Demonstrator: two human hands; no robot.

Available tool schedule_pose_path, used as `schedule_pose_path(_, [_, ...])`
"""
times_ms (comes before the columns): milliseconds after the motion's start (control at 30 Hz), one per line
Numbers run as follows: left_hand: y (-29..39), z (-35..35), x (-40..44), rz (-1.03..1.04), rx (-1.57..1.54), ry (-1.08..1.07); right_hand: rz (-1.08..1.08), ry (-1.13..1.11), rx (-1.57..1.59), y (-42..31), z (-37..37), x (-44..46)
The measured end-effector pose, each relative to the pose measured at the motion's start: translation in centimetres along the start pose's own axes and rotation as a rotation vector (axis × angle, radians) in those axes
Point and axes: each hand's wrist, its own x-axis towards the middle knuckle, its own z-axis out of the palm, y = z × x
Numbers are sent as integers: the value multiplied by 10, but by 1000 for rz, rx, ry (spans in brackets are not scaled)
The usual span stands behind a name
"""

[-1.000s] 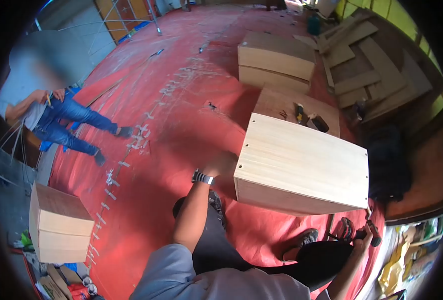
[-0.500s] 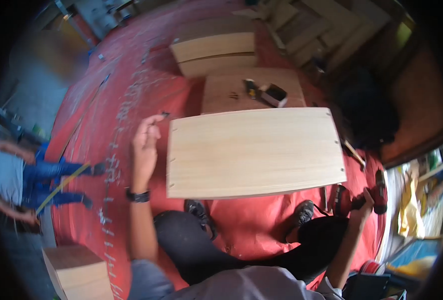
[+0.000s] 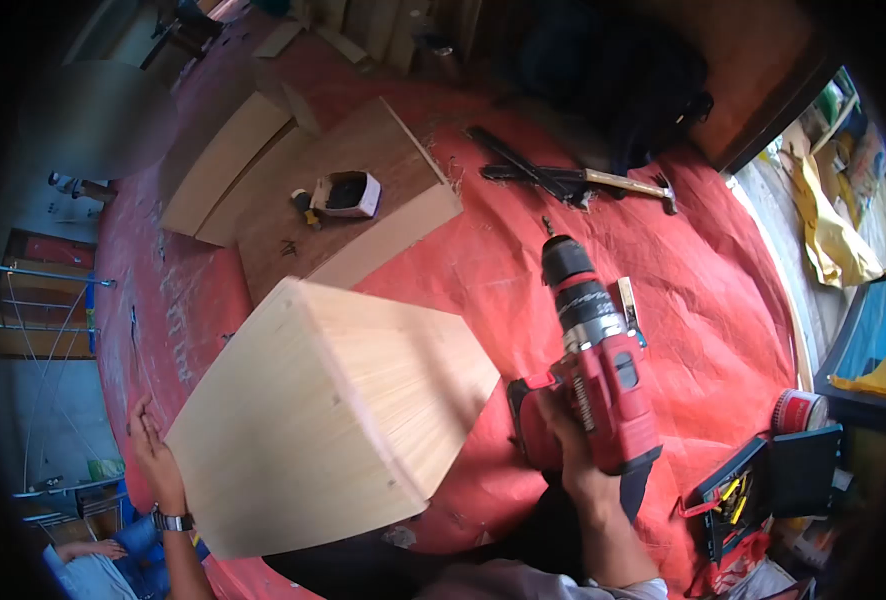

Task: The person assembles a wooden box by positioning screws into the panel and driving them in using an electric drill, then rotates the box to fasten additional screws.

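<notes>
My right hand (image 3: 581,462) is wrapped around the grip of a red and black cordless drill (image 3: 603,375), whose bit points up and away from me. In front of my lap is a pale wooden box (image 3: 263,430), tilted so that a broad face and one side panel show. Small dark fastener marks dot its edges. At the box's left edge is my left hand (image 3: 155,462), fingers stretched upward and the palm side close to the wood. Whether it presses on the panel I cannot tell.
On a wooden board (image 3: 363,240) stand a small open box (image 3: 348,195) and a yellow-black tool (image 3: 305,208). A hammer (image 3: 628,183) lies on the red sheet (image 3: 703,330). An open tool case (image 3: 738,490) is at lower right. Another person's hand (image 3: 103,549) shows at lower left.
My view has swung to the right. The wooden box has turned and tilted, showing a second side. The drill has come up from low at my right to in front of me.
</notes>
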Motion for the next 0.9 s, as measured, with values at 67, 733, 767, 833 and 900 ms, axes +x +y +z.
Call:
schedule_pose_path(67, [12, 1, 0, 2, 33, 21, 82, -52, -6, -10, -9, 5])
schedule_pose_path(733, [27, -14, 15, 161, 277, -197, 50, 68, 339, 7, -68, 26])
schedule_pose_path(767, [67, -15, 31, 146, 149, -314, 19, 87, 333, 5, -66, 26])
schedule_pose_path(833, [74, -12, 82, 180, 127, -464, -93, 86, 359, 19, -63, 33])
schedule_pose_path(900, [127, -2, 127, 421, 142, -383, -140, 50, 400, 11, -60, 32])
